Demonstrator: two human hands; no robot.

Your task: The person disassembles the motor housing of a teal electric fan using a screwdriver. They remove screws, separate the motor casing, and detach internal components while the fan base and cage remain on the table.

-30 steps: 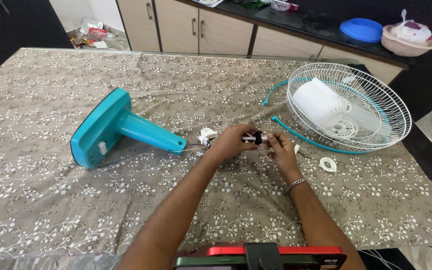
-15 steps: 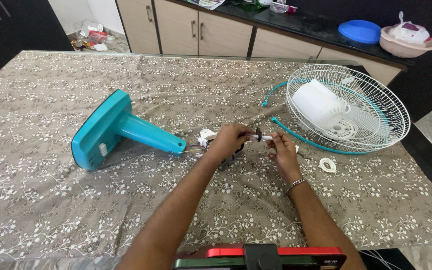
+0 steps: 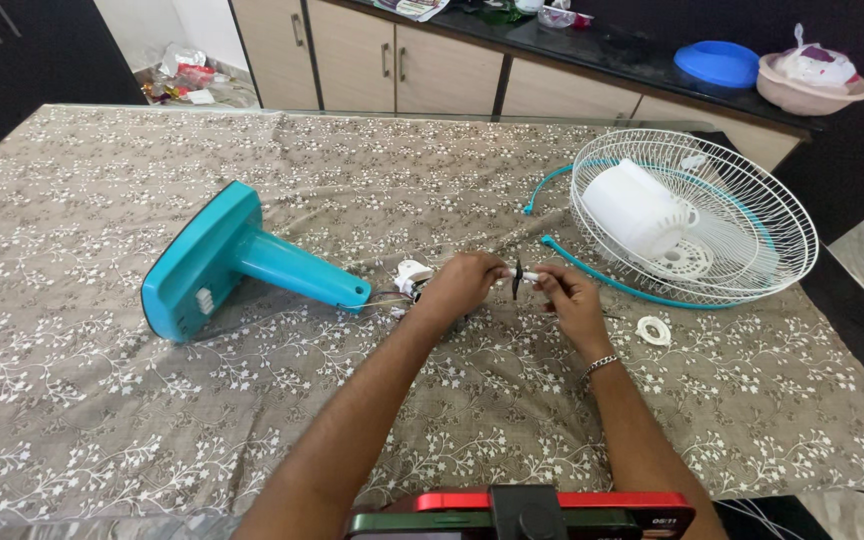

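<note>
Left hand (image 3: 459, 285): fingers closed around a white shaft (image 3: 508, 277), gripping its near end just above the cloth.
Right hand (image 3: 564, 292): fingers (image 3: 542, 279) pinched on the far end of the same shaft, beside a small black disc (image 3: 517, 279) threaded on it.
Shaft: level, spanning the gap between both hands, at centre of the worktop.
Small white part (image 3: 413, 275): at 9 o'clock of the left hand, touching thin wires that run toward the stand.
Teal fan stand (image 3: 237, 258): lying on its side further out at 9 o'clock, base tilted up, neck pointing at the hands.
Wire guard (image 3: 694, 217): at 2 o'clock of the right hand, lying flat, holding a white motor housing (image 3: 638, 208).
Teal rim strip (image 3: 592, 269): curving along the guard's near edge, just beside the right hand.
White ring (image 3: 654, 329): at 4 o'clock of the right hand, apart from it.
Worktop (image 3: 102, 400): covered by a brown cloth with white floral print.
Room: beige cabinets (image 3: 402, 50) at 12 o'clock under a dark counter, carrying a blue bowl (image 3: 717, 62) and a pink basin (image 3: 812, 82).
Near edge: red and black device (image 3: 519, 512) at 6 o'clock.
</note>
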